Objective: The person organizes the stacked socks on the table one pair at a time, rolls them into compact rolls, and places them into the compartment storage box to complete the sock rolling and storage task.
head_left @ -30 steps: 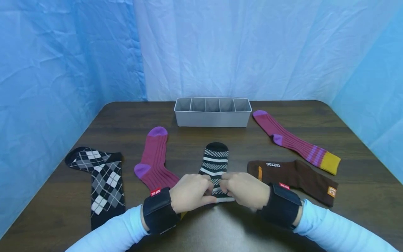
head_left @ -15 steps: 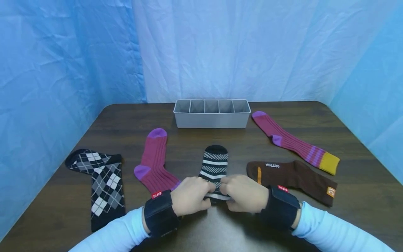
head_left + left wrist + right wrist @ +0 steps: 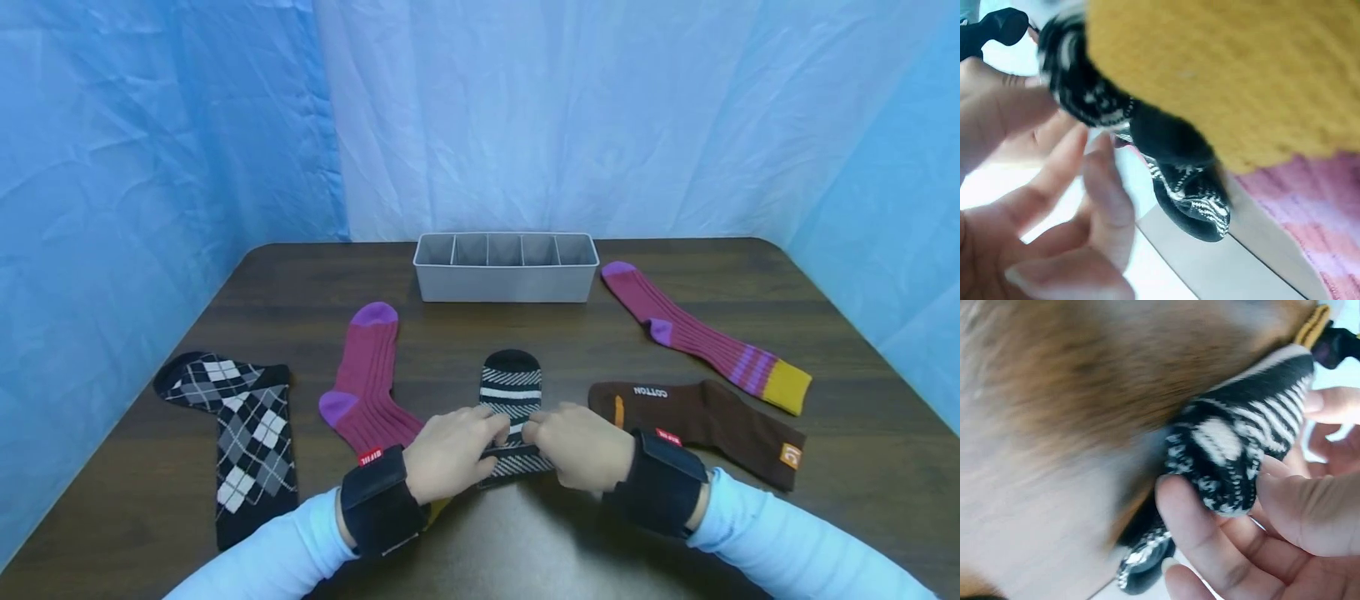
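The right hand [image 3: 588, 448] pinches the rolled end of a striped sock [image 3: 512, 398] between the hands; the left hand [image 3: 452, 452] is at its opposite side, grip not determinable. A dark wood-grain table [image 3: 457, 333] extends beneath them, blue sheeting [image 3: 525, 125] hanging beyond.

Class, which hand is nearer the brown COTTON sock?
Right: the right hand is beside the brown COTTON sock; the left hand is farther, across the striped black sock.

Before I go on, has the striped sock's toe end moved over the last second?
Yes, toward the person: the black toe of the striped sock now lies slightly farther from the gray tray.
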Demonstrator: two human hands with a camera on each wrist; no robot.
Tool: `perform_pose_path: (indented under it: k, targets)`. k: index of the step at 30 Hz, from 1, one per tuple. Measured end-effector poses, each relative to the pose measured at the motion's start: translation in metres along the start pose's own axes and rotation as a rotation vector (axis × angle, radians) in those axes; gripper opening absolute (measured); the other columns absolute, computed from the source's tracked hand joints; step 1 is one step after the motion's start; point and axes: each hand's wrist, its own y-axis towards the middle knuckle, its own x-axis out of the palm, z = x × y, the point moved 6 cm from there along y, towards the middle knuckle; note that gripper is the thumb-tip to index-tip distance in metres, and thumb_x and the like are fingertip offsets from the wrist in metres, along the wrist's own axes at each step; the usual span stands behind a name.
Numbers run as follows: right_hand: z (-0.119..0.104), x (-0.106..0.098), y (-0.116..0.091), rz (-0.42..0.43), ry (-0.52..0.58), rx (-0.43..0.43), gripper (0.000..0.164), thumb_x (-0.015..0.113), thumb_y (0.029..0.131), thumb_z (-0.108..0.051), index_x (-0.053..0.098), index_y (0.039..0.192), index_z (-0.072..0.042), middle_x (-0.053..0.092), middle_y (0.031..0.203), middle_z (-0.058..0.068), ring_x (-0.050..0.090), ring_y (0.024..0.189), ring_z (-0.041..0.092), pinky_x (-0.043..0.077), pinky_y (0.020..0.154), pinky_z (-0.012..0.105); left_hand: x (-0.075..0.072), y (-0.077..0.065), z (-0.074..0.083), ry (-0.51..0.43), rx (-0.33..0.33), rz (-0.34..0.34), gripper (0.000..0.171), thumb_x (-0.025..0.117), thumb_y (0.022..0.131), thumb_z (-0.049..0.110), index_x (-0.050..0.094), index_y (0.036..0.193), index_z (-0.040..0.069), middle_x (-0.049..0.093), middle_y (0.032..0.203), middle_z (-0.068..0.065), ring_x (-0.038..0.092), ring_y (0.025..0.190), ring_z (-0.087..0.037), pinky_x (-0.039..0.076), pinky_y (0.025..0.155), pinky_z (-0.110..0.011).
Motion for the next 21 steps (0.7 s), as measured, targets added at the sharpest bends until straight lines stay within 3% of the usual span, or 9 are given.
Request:
perform_pose_path:
  k: [3, 6, 10, 14, 17, 21]
  targets:
    - [0.004, -0.002, 0.001, 0.051, 0.019, 0.044, 0.023, 0.069, 0.067, -0.011, 0.055, 0.085, -0.014, 0.058, 0.073, -0.007, 0.05, 0.063, 0.006, 0.04, 0.064, 0.025, -0.001, 0.001, 0.005, 0.047, 0.054, 0.092, 0.013, 0.063, 0.072, 0.01, 0.055, 0.081, 0.016, 0.048, 0.073, 0.006, 0.045, 0.063, -0.006, 0.037, 0.048, -0.016]
    - [0.003, -0.005, 0.001, 0.126, 0.02, 0.044, 0.018, 0.068, 0.069, -0.012, 0.054, 0.081, -0.014, 0.055, 0.071, -0.007, 0.047, 0.063, 0.006, 0.04, 0.063, 0.023, 0.0, 0.0, 0.01, 0.09, 0.102, 0.138, 0.012, 0.06, 0.071, 0.007, 0.059, 0.079, 0.016, 0.049, 0.073, 0.006, 0.046, 0.064, -0.005, 0.038, 0.05, -0.015]
    - [-0.001, -0.008, -0.001, 0.168, -0.008, 0.002, 0.011, 0.066, 0.069, -0.006, 0.059, 0.072, -0.014, 0.046, 0.066, -0.008, 0.04, 0.058, 0.004, 0.035, 0.053, 0.017, 0.0, 0.0, 0.013, 0.142, 0.127, 0.137, 0.008, 0.061, 0.07, 0.014, 0.061, 0.078, 0.014, 0.05, 0.073, 0.005, 0.045, 0.064, -0.005, 0.039, 0.051, -0.017]
    - [-0.004, -0.008, -0.005, 0.154, -0.011, -0.011, 0.007, 0.064, 0.068, -0.009, 0.06, 0.073, -0.012, 0.045, 0.065, -0.007, 0.037, 0.054, 0.004, 0.031, 0.048, 0.017, 0.0, -0.002, 0.016, 0.215, 0.139, 0.117, 0.019, 0.066, 0.066, 0.02, 0.062, 0.083, 0.013, 0.054, 0.08, 0.002, 0.051, 0.072, -0.008, 0.045, 0.059, -0.022]
    - [-0.005, -0.006, -0.005, 0.144, -0.026, -0.01, 0.015, 0.068, 0.067, -0.019, 0.06, 0.078, -0.011, 0.049, 0.07, -0.006, 0.042, 0.058, 0.005, 0.036, 0.052, 0.02, 0.0, -0.002, 0.017, 0.253, 0.134, 0.124, 0.023, 0.068, 0.065, 0.018, 0.063, 0.087, 0.011, 0.055, 0.084, 0.001, 0.053, 0.077, -0.01, 0.048, 0.064, -0.024]
    - [-0.006, -0.003, -0.003, 0.129, -0.078, -0.003, 0.026, 0.071, 0.064, -0.023, 0.061, 0.084, -0.01, 0.053, 0.076, -0.004, 0.048, 0.066, 0.007, 0.042, 0.058, 0.022, -0.001, -0.001, 0.016, 0.254, 0.111, 0.118, 0.017, 0.065, 0.067, 0.014, 0.065, 0.083, 0.011, 0.056, 0.081, 0.0, 0.052, 0.071, -0.009, 0.046, 0.059, -0.022]
